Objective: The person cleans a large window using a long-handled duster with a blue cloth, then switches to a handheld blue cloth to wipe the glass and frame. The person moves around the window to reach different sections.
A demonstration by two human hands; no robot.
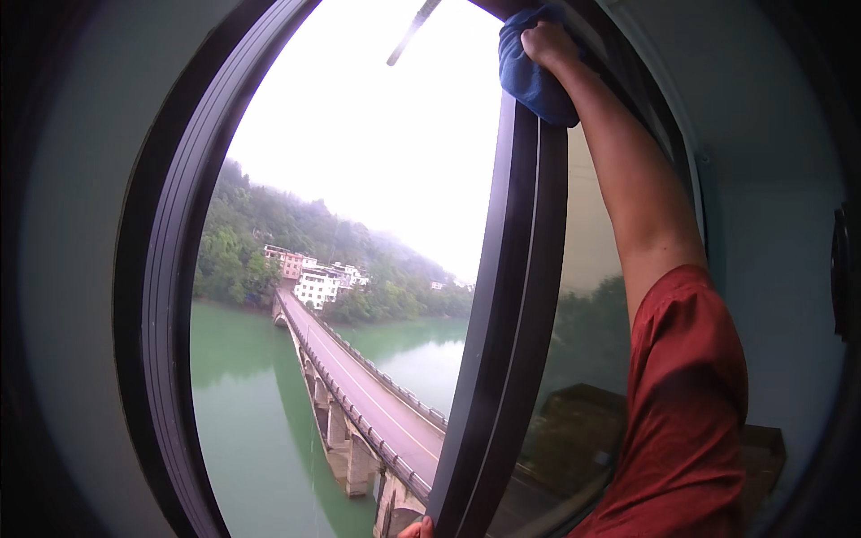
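My right hand (550, 44), raised at the upper right, is closed on a blue cloth (538, 84). The cloth lies against the top of the dark window sash (501, 302), where it meets the upper frame. At the bottom edge of the picture, the fingertips of my left hand (418, 528) show beside the lower part of the same sash. The rest of that hand is out of view, so its grip cannot be told. Right of the sash is a glass pane (585, 336) with reflections, partly behind my red sleeve.
A dark frame with grooved tracks (176, 269) borders the opening on the left, next to a pale wall (74, 269). Through the opening, a bridge (370, 390) crosses green water far below. A brown box-like object (763, 457) is at the lower right.
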